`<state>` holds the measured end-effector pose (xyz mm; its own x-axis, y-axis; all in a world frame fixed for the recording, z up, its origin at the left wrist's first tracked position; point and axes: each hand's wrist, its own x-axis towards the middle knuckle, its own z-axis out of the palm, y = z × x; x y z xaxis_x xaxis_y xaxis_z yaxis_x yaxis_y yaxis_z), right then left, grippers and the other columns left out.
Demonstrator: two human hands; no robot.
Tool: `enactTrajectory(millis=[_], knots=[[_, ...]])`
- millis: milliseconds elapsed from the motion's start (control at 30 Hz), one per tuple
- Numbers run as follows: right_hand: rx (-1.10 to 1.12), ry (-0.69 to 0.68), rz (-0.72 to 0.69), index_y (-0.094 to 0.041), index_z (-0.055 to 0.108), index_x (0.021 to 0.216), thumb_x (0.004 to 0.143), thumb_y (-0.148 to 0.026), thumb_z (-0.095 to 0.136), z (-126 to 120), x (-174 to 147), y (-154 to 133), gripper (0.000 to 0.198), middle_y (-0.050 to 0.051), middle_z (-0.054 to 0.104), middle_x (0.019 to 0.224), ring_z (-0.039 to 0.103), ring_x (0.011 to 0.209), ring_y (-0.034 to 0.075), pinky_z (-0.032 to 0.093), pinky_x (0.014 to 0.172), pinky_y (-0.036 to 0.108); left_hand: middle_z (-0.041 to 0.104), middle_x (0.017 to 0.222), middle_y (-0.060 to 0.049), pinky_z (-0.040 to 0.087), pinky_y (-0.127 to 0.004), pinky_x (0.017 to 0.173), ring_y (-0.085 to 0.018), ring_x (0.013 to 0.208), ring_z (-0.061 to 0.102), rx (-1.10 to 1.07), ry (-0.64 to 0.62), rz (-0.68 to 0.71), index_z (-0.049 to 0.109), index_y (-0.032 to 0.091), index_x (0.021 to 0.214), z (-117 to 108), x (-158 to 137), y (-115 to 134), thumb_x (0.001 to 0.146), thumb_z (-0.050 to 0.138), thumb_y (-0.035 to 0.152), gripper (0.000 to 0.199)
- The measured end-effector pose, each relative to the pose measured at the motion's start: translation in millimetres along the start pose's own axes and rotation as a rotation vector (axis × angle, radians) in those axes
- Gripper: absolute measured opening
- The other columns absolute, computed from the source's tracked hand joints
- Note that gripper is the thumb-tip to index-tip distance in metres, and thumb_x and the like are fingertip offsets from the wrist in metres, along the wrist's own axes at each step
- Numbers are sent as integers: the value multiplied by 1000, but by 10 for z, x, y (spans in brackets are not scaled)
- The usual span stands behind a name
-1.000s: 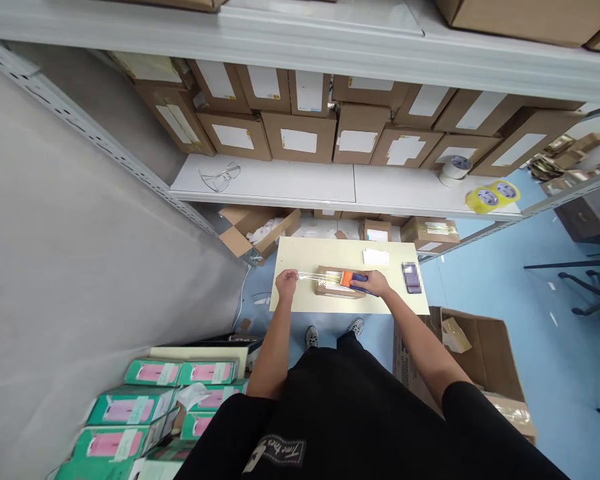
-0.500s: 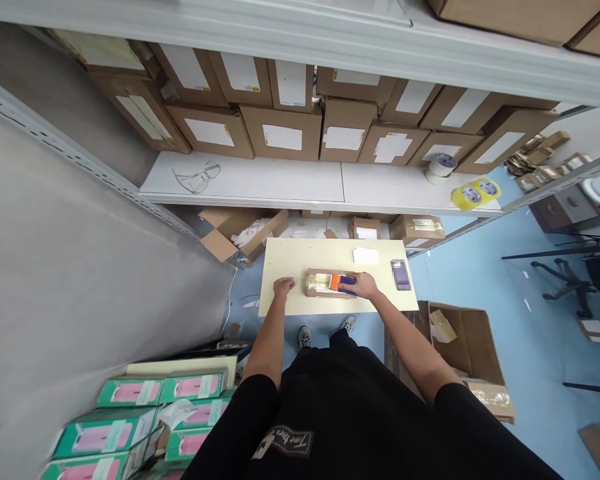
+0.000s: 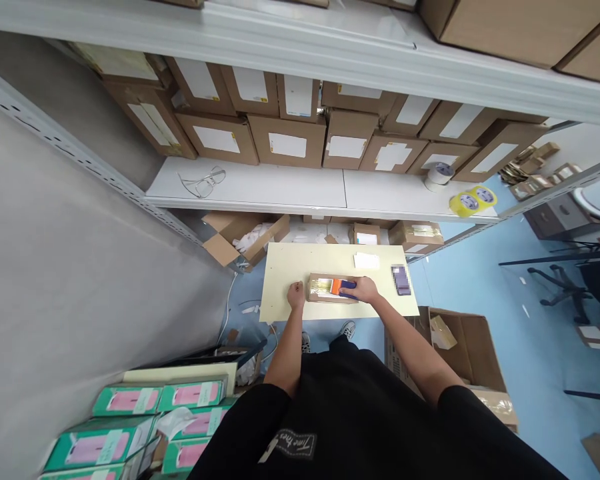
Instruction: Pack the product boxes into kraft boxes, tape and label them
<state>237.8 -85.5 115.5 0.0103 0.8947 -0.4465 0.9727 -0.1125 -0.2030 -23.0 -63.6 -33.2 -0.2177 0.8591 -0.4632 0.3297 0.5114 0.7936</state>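
A narrow brown cardboard box with clear tape and a white label on top lies lengthwise on the pale yellow table. My right hand is closed around a small orange-and-blue hand tool, its orange end over the label; its exact kind I cannot make out. Just left of the box, my left hand is curled closed above the tabletop. What it holds, if anything, is hidden.
White papers and a dark, blurred-out item lie on the table's right part. Behind it, a shelf carries labelled boxes, glasses and tape rolls. Open cartons stand at left rear and right.
My left hand has moved right, closer to the box's left end, and its fingers have curled in. My right hand and the tool stay at about the same spot on the box.
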Motion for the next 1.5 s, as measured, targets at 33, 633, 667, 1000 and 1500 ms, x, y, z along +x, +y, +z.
enactTrajectory(millis=[33, 633, 667, 1000, 1500], knots=[[-4, -3, 1, -23, 81, 94, 86, -85, 55, -3, 3, -11, 68, 10, 81, 92, 74, 89, 26, 42, 66, 27, 78, 108, -13, 52, -33, 95, -29, 113, 70, 40, -13, 23, 75, 16, 107, 7, -21, 24, 104, 48, 43, 38], [-144, -132, 124, -15, 81, 93, 79, -90, 58, -377, -229, 1093, 80, 20, 79, 100, 74, 91, 30, 45, 68, 30, 72, 132, -19, 47, -44, 111, -34, 126, 67, 289, -172, 159, 61, 14, 143, 162, -151, 147, 108, 32, 49, 57], [-143, -128, 146, -16, 81, 92, 79, -90, 58, -408, -262, 1223, 79, 19, 79, 100, 73, 90, 30, 45, 68, 30, 73, 131, -19, 48, -44, 111, -34, 125, 67, 284, -176, 164, 62, 15, 141, 153, -142, 145, 108, 32, 49, 56], [5, -118, 133, -16, 81, 91, 81, -92, 53, -310, -215, 716, 82, 17, 80, 97, 74, 86, 26, 43, 65, 28, 78, 122, -13, 51, -37, 103, -30, 121, 69, 250, -181, 107, 75, 16, 115, -445, 147, 108, 107, 37, 52, 53], [99, -180, -22, -13, 79, 113, 86, -76, 64, -452, 169, -1275, 71, 19, 79, 114, 76, 102, 30, 51, 70, 28, 70, 141, -10, 49, -38, 105, -31, 128, 65, 181, -155, 107, 65, 23, 143, -1103, -28, 505, 98, 45, 73, 70]])
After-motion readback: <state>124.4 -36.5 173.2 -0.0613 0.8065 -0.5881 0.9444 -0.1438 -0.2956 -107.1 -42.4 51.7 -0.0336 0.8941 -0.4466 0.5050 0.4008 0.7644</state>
